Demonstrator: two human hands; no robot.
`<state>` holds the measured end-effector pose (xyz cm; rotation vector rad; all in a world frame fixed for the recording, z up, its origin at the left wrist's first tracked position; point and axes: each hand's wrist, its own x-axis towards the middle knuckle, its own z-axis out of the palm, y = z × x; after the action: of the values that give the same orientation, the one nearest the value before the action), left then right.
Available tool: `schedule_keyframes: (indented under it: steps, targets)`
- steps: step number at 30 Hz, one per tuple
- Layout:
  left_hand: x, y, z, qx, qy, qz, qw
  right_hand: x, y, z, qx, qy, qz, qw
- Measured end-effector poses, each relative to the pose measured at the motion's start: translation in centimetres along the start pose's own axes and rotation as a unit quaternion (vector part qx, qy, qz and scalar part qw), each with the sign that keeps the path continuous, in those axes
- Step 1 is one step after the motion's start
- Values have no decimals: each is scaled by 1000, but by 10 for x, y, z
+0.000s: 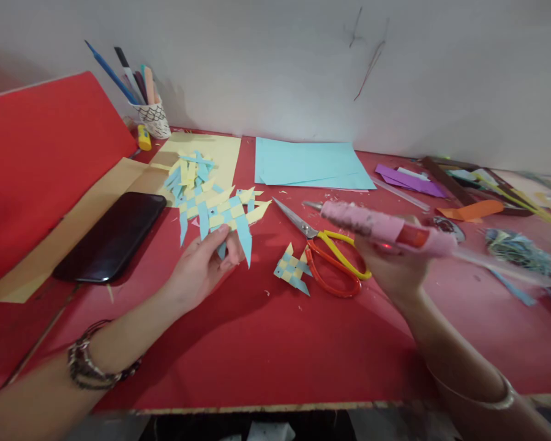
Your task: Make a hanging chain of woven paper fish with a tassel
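Observation:
Between the thumb and fingers of my left hand [209, 263] is a woven paper fish [232, 211] in blue and yellow strips, held just above the table. My right hand [397, 269] is wrapped round a pink hot glue gun [371, 223], its nozzle pointing left and a clear glue stick out of its back; it is slightly blurred. Scissors [330, 248] with one red and one yellow handle lie partly open between my hands. Beside them rests a smaller woven paper fish [291, 268]. More woven blue and yellow paper pieces [190, 174] are heaped behind my left hand.
Left of my arm lie a black phone [112, 236] and a large red board [41, 165]. A pen cup [153, 119] stands at the wall. Blue paper sheets [312, 162] lie at the back. On the right are purple paper [408, 179], a tray [468, 190] and tangled thread [518, 250].

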<state>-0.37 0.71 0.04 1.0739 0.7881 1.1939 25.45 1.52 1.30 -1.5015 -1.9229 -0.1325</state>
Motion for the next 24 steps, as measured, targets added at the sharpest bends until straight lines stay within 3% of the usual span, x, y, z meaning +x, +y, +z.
schedule_keyframes:
  steps: [2,3,9,13,20,22,24]
  targets:
    - [1,-1,-1,-3,0,-3,1000,9,14,3,-71,95,80,990]
    - [1,-1,-1,-2,1,-5,1000,13,22,2,-110,103,104,983]
    - [2,1,-1,40,7,4,999,25,61,-15,-257,-51,119,958]
    - [1,0,-3,125,24,21,992,23,72,-18,-323,-84,104,937]
    - [0,2,2,283,27,0,959,16,88,-22,-220,-160,42,962]
    - [0,3,3,307,29,2,951,20,81,-27,-195,-132,36,971]
    - [0,3,3,312,18,11,950,23,62,-28,-135,-59,25,989]
